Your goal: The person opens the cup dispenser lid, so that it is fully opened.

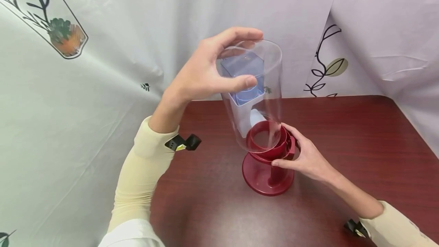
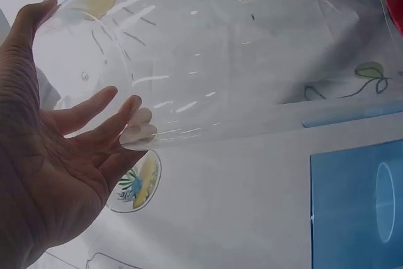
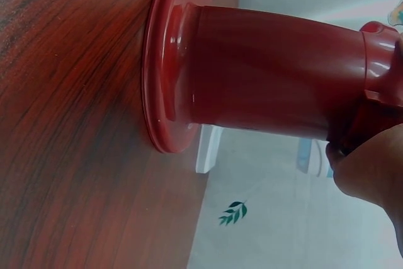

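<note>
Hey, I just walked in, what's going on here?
A person's left hand grips the upper end of a clear tube, its lower end by the top of a red stand. The right hand holds that stand, which is upright on the table. A blue-and-white container is behind. I can't tell whether the tube is seated.
</note>
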### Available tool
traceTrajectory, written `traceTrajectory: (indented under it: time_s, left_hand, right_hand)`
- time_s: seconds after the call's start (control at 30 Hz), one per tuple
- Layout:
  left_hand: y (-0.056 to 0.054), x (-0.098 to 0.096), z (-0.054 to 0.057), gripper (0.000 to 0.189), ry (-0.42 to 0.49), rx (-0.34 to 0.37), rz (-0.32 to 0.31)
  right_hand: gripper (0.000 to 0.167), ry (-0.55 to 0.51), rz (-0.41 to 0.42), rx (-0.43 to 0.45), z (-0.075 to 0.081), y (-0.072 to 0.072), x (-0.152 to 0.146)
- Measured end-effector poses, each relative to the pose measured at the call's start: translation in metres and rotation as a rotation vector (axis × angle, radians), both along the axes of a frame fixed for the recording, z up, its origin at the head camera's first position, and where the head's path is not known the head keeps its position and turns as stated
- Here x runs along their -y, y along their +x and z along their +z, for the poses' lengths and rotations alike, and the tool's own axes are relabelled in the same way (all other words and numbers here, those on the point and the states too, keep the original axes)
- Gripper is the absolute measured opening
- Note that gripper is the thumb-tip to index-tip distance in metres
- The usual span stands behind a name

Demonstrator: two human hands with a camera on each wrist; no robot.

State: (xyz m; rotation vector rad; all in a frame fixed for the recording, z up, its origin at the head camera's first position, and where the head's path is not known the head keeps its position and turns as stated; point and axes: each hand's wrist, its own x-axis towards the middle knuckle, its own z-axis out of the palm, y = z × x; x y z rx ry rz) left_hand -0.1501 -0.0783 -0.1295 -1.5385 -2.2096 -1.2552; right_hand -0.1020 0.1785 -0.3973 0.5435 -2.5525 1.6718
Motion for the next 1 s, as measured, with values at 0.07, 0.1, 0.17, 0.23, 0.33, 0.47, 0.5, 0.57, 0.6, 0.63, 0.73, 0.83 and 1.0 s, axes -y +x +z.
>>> traceTrajectory:
  time_s: [0.07, 0.1, 0.17, 0.23, 0.33, 0.47, 0.5, 0.57, 0.6, 0.63, 0.73, 0.83, 1.0]
  left_hand:
    - [0.001, 0.003, 0.001, 0.060, 0.001, -0.011, 0.009]
    - [0.002, 0.005, 0.002, 0.060, 0.000, -0.014, 0.012]
    - [0.002, 0.009, 0.002, 0.060, 0.006, -0.025, 0.017]
    - [0.002, 0.014, 0.003, 0.060, 0.015, -0.032, 0.018]
    - [0.002, 0.021, 0.002, 0.059, 0.029, -0.023, 0.031]
    - [0.002, 0.031, 0.000, 0.059, 0.037, 0.012, 0.068]
    - [0.002, 0.034, -0.001, 0.058, 0.041, 0.027, 0.077]
    - [0.001, 0.039, -0.003, 0.058, 0.048, 0.048, 0.091]
    - [0.000, 0.042, -0.004, 0.058, 0.053, 0.054, 0.095]
    - [0.000, 0.045, -0.005, 0.058, 0.057, 0.059, 0.099]
    - [-0.002, 0.054, -0.008, 0.059, 0.070, 0.070, 0.106]
    - [-0.004, 0.061, -0.011, 0.059, 0.079, 0.069, 0.115]
    - [-0.006, 0.072, -0.016, 0.059, 0.074, 0.056, 0.133]
  right_hand:
    - [0.101, -0.011, -0.001, 0.001, 0.000, 0.000, 0.001]
    - [0.101, -0.018, 0.001, 0.001, 0.000, 0.000, 0.001]
    - [0.102, -0.040, 0.012, -0.003, 0.000, 0.000, 0.002]
    - [0.104, -0.062, 0.027, -0.006, 0.001, -0.001, 0.003]
    - [0.105, -0.090, 0.045, -0.008, 0.002, -0.001, 0.005]
    - [0.106, -0.091, 0.047, -0.012, 0.004, -0.002, 0.007]
    - [0.106, -0.086, 0.045, -0.013, 0.004, -0.002, 0.007]
    - [0.106, -0.076, 0.039, -0.014, 0.004, -0.003, 0.008]
    - [0.106, -0.072, 0.036, -0.014, 0.005, -0.003, 0.008]
    - [0.106, -0.069, 0.034, -0.012, 0.005, -0.003, 0.009]
    - [0.106, -0.065, 0.032, -0.012, 0.005, -0.004, 0.009]
    - [0.106, -0.064, 0.034, -0.012, 0.004, -0.004, 0.009]
    - [0.104, -0.071, 0.036, -0.011, 0.003, -0.004, 0.009]
